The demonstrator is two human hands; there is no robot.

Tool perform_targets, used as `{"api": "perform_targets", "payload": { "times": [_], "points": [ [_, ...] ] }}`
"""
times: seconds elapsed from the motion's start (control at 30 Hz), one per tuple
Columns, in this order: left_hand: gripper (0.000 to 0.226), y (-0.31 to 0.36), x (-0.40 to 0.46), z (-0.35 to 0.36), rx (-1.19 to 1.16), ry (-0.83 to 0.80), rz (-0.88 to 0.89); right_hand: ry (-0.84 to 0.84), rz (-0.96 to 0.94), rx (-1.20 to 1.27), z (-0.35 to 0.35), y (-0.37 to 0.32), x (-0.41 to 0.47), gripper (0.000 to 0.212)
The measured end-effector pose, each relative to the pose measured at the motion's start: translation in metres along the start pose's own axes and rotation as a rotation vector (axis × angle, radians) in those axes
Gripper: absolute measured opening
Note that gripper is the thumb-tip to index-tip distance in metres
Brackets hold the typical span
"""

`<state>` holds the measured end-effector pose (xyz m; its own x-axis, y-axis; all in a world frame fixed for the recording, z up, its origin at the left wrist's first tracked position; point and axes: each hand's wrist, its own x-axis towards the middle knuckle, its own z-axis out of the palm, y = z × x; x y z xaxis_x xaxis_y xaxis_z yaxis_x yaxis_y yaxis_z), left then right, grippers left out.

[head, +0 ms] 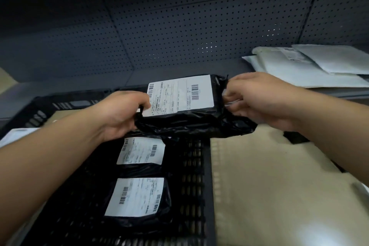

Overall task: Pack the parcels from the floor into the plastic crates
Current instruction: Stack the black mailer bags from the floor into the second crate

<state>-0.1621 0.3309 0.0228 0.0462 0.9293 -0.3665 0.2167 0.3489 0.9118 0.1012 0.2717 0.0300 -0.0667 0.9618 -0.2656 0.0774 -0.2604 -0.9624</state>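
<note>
Both hands held one black plastic-wrapped parcel with a white shipping label (191, 110) in the air above the far end of the black slotted plastic crate (196, 175). The left hand (119, 114) gripped the parcel's left end, thumb curled onto the label's corner and fingers tucked under the wrap. The right hand (257, 98) pinched the gathered film at the parcel's right end, fingers bent round it.

Below, two more black label-topped parcels lay flat in the crate: the middle one (140, 155) just beneath the held parcel's near edge, and the nearest one (137, 197) toward the crate's near end. Both sat along the crate's left half, so the strip of slotted floor along its right wall showed bare (the far end was hidden behind the held parcel).

Right of the crate's right wall lay a flat tan sheet (269, 185), its edge touching the crate. A stack of white padded mailers (311, 66) rested on the grey ledge at the upper right, before the dark perforated metal wall (179, 26).
</note>
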Motion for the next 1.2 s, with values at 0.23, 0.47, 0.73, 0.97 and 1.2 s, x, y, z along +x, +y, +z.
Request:
{"api": "perform_targets", "payload": {
  "times": [0.23, 0.47, 0.73, 0.97, 1.2],
  "points": [
    [0.020, -0.020, 0.001, -0.047, 0.040, 0.106, -0.060, -0.038, 0.115, -0.059, 0.059, 0.009, 0.013, 0.015],
    [0.013, -0.054, 0.002, -0.086, 0.370, 0.135, -0.190, -0.216, 0.244, -0.157, 0.109, 0.036, 0.026, 0.019],
    [0.058, -0.091, 0.002, -0.105, 0.975, 0.071, -0.273, -0.242, 0.340, -0.280, 0.141, 0.076, 0.037, 0.027],
    [0.046, -0.128, 0.000, -0.104, 1.088, -0.136, -0.374, -0.336, 0.486, -0.273, 0.169, 0.095, 0.035, 0.022],
    [0.049, -0.149, 0.004, -0.099, 1.310, -0.217, -0.353, -0.361, 0.597, -0.176, 0.192, 0.103, 0.041, 0.038]
  ]
}}
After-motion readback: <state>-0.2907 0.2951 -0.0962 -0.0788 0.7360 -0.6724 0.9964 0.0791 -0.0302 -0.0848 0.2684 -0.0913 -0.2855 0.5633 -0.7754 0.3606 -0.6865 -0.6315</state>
